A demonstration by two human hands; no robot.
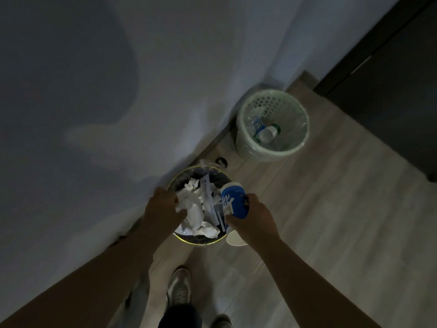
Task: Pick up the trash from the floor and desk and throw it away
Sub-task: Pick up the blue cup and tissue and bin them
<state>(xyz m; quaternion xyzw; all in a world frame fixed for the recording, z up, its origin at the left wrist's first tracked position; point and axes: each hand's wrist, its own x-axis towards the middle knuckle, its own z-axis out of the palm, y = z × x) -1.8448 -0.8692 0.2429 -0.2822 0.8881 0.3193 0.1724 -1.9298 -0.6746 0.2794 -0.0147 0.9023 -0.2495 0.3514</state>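
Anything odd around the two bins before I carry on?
Yes. The dark round bin by the wall is heaped to its rim with crumpled white paper, so the blue-and-white paper cup in the right hand may not fit. A small dark ring-shaped thing lies on the floor between it and the pale green mesh bin.

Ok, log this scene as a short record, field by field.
left hand: rests on crumpled paper in the dark bin
right hand: grips blue cup over the dark bin's edge
white cup: below the right hand, beside the dark bin; whether it is held is unclear
green bin: further along the wall, plastic bottle inside
light: dim
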